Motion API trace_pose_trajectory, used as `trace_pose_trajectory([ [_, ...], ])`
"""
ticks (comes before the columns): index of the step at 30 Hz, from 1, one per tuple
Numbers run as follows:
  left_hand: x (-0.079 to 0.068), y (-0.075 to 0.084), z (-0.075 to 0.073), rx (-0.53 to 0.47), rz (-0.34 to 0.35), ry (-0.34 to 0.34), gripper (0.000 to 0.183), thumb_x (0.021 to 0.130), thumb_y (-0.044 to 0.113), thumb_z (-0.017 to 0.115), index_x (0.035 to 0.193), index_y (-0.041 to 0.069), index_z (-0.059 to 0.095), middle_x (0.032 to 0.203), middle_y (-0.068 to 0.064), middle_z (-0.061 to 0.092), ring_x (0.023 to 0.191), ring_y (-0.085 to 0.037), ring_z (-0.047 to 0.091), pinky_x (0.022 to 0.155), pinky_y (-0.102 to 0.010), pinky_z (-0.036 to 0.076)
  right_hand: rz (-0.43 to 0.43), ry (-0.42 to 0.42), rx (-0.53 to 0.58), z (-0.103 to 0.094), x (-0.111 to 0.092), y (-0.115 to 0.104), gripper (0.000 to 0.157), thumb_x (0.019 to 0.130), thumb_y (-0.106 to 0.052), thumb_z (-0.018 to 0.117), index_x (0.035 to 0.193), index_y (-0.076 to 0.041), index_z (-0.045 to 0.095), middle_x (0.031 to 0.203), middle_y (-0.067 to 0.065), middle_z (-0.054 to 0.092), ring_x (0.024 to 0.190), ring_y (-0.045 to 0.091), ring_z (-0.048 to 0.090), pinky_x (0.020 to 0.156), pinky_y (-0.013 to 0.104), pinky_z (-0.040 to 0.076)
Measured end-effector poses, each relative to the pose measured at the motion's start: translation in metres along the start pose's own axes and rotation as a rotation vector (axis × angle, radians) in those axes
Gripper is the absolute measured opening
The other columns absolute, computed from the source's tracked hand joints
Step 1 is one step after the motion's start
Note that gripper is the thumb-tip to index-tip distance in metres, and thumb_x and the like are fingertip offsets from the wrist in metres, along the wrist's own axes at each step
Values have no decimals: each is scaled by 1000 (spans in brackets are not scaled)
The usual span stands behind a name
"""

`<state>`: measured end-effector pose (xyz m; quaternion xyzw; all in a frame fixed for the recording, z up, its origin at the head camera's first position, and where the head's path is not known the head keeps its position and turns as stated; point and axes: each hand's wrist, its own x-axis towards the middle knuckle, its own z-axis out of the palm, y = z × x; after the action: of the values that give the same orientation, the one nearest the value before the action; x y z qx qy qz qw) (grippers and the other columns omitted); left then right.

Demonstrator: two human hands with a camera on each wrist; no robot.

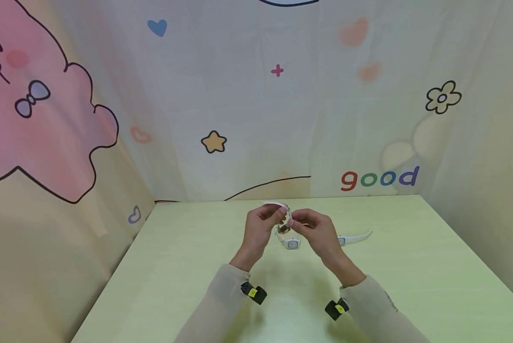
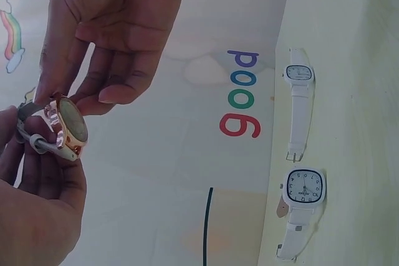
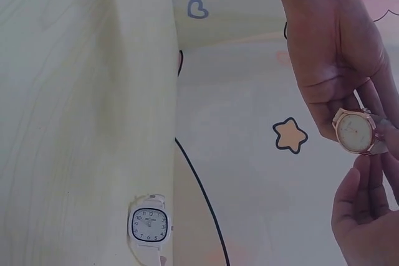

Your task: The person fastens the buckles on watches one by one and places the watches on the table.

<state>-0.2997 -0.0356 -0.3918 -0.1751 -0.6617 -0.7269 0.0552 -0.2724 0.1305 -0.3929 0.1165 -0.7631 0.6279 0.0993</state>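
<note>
Between my two hands, above the table, is a wristwatch [image 1: 284,229] with a round rose-gold case and a pale strap. My left hand [image 1: 258,231] pinches the strap, and a white end of it sticks out beyond the fingers. My right hand [image 1: 319,232] pinches the watch from the other side, its fingertips close to the case. The left wrist view shows the case [image 2: 73,119] side-on with the strap bent into a loop; part of the strap is hidden by fingers. In the right wrist view the pale dial [image 3: 355,132] faces the camera.
Below the hands, a white watch with a squarish case [image 1: 292,244] lies on the pale green table [image 1: 188,276]. Right of it, partly behind my right hand, lies a smaller white watch [image 1: 359,237] with its strap stretched out. A printed curtain [image 1: 248,95] stands behind the table.
</note>
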Motion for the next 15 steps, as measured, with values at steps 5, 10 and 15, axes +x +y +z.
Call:
trace_pose_trajectory([
  [5, 0, 0, 0, -31, -4, -2, 30, 91, 28, 72, 105, 1, 71, 82, 6, 70, 79, -10, 66, 80, -26, 56, -5, 29, 2, 0, -2, 0, 27, 91, -23, 72, 111, -6, 69, 105, 10, 70, 91, 10, 65, 82, 20, 53],
  [10, 0, 0, -1, -52, 3, -8, 28, 91, 22, 71, 105, -2, 71, 80, 7, 72, 78, -8, 70, 80, -26, 57, -25, 19, 30, -1, -2, 1, 27, 92, -21, 70, 111, -3, 70, 103, 7, 72, 86, 8, 68, 82, 21, 56],
  [15, 0, 1, -3, -80, 3, -30, 31, 90, 24, 72, 107, -3, 70, 82, 7, 73, 80, -9, 71, 84, -28, 57, -11, 5, 87, -2, -1, -3, 28, 95, -18, 66, 113, 3, 69, 105, 14, 73, 83, 8, 69, 80, 23, 57],
])
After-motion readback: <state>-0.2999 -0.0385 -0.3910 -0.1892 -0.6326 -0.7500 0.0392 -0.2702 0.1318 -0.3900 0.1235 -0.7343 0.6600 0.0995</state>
